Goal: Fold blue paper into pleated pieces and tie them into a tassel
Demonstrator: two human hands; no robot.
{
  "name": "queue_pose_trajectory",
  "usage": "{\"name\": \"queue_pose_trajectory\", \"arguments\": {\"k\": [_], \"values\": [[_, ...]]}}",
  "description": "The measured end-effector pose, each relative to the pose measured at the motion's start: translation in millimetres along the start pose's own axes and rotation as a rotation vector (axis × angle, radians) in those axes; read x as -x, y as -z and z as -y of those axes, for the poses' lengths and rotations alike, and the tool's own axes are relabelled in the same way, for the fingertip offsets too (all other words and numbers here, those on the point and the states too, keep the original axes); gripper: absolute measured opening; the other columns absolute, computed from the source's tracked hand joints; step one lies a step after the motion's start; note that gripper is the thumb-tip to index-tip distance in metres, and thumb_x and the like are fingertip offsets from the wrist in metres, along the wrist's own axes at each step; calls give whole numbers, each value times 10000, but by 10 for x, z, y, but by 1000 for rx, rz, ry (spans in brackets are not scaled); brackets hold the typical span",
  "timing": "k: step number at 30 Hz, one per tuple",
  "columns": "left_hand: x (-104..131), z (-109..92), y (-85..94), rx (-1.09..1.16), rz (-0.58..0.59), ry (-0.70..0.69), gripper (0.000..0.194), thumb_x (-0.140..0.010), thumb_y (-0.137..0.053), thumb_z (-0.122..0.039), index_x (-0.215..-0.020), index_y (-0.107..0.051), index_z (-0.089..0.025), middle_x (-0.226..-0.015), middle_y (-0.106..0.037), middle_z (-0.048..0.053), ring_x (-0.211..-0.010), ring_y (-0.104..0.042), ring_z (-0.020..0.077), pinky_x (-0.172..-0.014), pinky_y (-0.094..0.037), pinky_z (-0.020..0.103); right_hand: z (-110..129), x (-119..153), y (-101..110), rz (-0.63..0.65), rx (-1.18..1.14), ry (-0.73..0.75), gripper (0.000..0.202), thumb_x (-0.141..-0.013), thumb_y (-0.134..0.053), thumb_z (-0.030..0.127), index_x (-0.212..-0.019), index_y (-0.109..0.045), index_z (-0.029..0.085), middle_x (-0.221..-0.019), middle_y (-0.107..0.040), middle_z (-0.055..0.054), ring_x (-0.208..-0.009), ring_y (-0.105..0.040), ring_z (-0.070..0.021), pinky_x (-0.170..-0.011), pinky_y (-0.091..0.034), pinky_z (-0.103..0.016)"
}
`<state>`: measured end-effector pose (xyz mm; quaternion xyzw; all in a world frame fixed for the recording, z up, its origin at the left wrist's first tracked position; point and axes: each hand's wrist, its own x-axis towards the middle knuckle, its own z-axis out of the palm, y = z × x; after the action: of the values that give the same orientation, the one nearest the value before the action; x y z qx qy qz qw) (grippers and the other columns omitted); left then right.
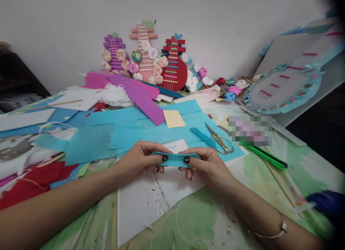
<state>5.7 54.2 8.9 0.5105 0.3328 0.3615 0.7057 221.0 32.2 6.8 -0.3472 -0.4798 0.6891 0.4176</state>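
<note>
Bench (194,225), patterned in green, is spreading beneath my left fingers (159,146) and my right fingers (197,150). A white board (134,207) is lying on it just below them and reaching back towards me. Blue sheets (153,131) are overlapping beyond my fingers, and well past those a red lute-shaped piece (181,73) is standing. A purple strip (140,99) is slanting across the space between. Off beyond my right fingers, to the right, a green cutter (266,156) is lying, with gold-handled scissors (215,136) resting nearer to them. Between my two sets of fingers I am holding a folded blue paper (175,159) above the board, its length running from side to side. Both thumbs (192,162) are pressing its near face while other fingers are bracing it from behind and underneath, so each side is pinching. I am judging it light and thin, more fragile than slippery, and likely creasing easily. Pinching near both ends is looking right; hard pulling would be risking a tear.
</note>
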Motion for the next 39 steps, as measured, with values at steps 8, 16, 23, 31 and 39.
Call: {"name": "queue_pose_trajectory", "arguments": {"k": [8, 16, 23, 31, 39], "values": [[19, 8, 14, 127, 7, 18, 172, -646, -772, -188, -818, -763, -174, -603, -663, 15, -510, -590, 87, -501, -475, 175, 17, 30, -14, 20, -114, -16, 203, -682, -704, 197, -879, -753, 190, -655, -719, -47, -477, -618, -102, -483, -490, -208], [69, 27, 33, 234, -1, 63, 142, -608, -769, -136, -746, -770, -167, -706, -691, 42, -620, -614, 99, -591, -500, 164, 11, 88, -31, 20, -199, -34, 185, -672, -650, 127, -802, -765, 190, -660, -721, -54, -485, -601, -87, -505, -459, -196], [88, 52, -16, 350, -25, 73, 94, -606, -771, -141, -695, -758, -166, -734, -684, 33, -636, -614, 92, -635, -502, 173, -5, 53, -76, -17, -256, 19, 230, -603, -589, 57, -705, -760, 173, -609, -697, -38, -499, -575, -81, -528, -435, -195], [74, 48, -13, 311, -19, 63, 79, -574, -718, -105, -647, -739, -124, -640, -621, 25, -605, -581, 96, -596, -454, 170, -26, 28, -45, -45, -220, 52, 230, -579, -560, 49, -652, -742, 170, -573, -654, -13, -515, -545, -84, -533, -413, -207], [64, 8, -67, 339, -122, 18, 144, -607, -760, -223, -637, -691, -100, -658, -613, 37, -615, -542, 104, -588, -453, 194, 7, 21, -60, -51, -182, 52, 144, -618, -601, 144, -676, -733, 134, -611, -665, -49, -540, -554, -109, -543, -416, -232]]}}
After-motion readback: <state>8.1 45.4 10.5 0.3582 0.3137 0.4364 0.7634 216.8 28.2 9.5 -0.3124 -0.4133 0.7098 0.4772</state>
